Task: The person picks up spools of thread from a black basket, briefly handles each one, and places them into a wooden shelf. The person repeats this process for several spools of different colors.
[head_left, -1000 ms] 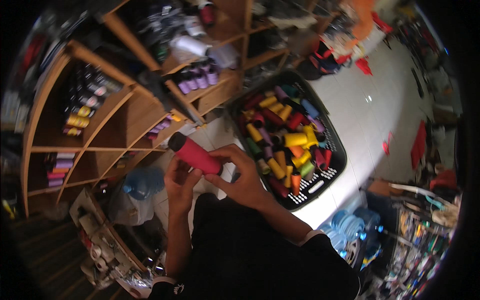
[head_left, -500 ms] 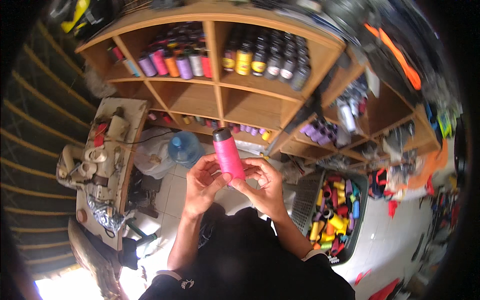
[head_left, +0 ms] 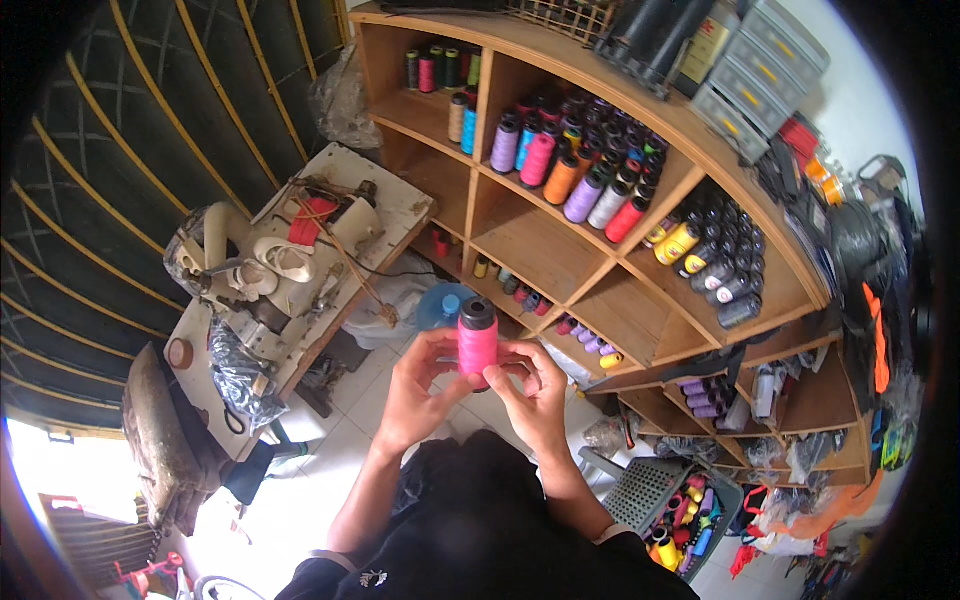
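Note:
I hold a pink thread spool (head_left: 478,342) with a black top upright in front of me, between both hands. My left hand (head_left: 418,388) grips its left side and lower part. My right hand (head_left: 531,385) wraps the right side, fingers touching the pink thread. The spool is in front of a wooden shelf unit (head_left: 540,240) whose compartments hold many thread spools in purple, pink, orange, yellow and black.
A grey basket (head_left: 655,495) with several coloured spools sits on the white tiled floor at lower right. A cluttered white work table with an old sewing machine (head_left: 290,255) stands at left. A blue water jug (head_left: 440,305) sits beneath the shelves.
The view has swung from the basket toward the shelf. The pink spool went from tilted to upright and stays in both hands, now closer to the shelves.

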`<action>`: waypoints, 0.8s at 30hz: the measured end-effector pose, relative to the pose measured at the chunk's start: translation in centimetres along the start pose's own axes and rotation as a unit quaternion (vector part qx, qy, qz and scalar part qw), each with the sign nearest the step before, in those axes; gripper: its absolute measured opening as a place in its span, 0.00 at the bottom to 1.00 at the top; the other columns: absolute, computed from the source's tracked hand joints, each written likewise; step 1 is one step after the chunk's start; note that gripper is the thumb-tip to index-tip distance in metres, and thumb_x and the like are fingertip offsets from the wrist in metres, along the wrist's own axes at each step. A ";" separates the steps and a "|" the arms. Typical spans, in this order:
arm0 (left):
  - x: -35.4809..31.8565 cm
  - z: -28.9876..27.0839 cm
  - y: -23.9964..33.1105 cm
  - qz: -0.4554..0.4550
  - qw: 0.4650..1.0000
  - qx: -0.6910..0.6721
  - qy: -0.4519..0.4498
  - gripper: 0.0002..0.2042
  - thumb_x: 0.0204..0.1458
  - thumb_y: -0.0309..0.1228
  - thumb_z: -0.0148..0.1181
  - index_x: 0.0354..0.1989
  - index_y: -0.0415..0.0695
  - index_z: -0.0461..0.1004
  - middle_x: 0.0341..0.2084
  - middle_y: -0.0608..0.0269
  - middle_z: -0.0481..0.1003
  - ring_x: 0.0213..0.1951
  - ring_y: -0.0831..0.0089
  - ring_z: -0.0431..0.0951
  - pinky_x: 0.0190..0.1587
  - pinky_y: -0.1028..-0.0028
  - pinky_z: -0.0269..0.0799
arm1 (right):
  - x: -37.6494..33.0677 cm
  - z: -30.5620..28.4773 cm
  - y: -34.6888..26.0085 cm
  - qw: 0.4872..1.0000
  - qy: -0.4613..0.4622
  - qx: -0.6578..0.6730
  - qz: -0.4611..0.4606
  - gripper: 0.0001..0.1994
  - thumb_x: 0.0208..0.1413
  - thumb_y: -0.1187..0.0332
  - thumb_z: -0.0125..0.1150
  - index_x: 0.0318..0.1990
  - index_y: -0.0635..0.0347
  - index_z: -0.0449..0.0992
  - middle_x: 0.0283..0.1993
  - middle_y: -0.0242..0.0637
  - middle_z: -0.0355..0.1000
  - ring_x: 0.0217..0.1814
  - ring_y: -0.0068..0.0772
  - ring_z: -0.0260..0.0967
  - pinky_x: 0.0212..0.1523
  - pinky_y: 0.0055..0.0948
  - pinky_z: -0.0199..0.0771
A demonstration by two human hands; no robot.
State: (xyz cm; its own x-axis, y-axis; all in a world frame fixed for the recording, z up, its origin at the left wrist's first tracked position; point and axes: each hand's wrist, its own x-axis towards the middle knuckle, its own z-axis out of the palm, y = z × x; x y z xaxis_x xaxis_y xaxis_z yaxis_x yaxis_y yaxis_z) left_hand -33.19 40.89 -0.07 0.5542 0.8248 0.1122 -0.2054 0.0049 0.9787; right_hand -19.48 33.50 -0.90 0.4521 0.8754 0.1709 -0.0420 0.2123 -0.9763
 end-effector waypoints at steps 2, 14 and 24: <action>1.1 -0.9 -0.3 0.013 1.000 0.019 0.016 0.22 0.46 0.19 0.64 0.51 0.36 0.67 0.43 0.59 0.73 0.47 0.71 0.73 0.50 0.69 0.71 | 1.5 1.0 0.7 1.000 0.003 -0.007 -0.011 0.13 0.51 0.77 0.63 0.44 0.68 0.71 0.42 0.39 0.69 0.42 0.28 0.72 0.42 0.26 0.75; 13.4 -7.2 -1.3 0.030 0.989 0.071 0.127 0.17 0.48 0.19 0.61 0.48 0.36 0.70 0.41 0.59 0.73 0.45 0.73 0.74 0.47 0.72 0.72 | 15.4 6.4 4.9 0.999 -0.015 -0.017 -0.032 0.13 0.52 0.80 0.60 0.45 0.67 0.71 0.43 0.38 0.69 0.43 0.26 0.72 0.45 0.24 0.72; 29.1 -15.2 -2.9 0.093 0.972 0.129 0.175 0.13 0.50 0.21 0.59 0.45 0.36 0.70 0.39 0.56 0.75 0.42 0.71 0.75 0.44 0.71 0.73 | 29.5 13.4 9.4 0.993 -0.067 -0.069 -0.069 0.31 0.54 0.62 0.61 0.62 0.61 0.57 0.55 0.42 0.59 0.58 0.35 0.60 0.57 0.35 0.62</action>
State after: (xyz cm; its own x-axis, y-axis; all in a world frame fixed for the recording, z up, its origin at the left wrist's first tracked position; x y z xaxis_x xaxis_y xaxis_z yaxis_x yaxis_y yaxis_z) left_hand -28.75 73.49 -2.30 0.2099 0.9397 0.2700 -0.0417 -0.2673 0.9627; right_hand -18.46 67.19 -3.27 0.3216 0.8939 0.3122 0.1393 0.2815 -0.9494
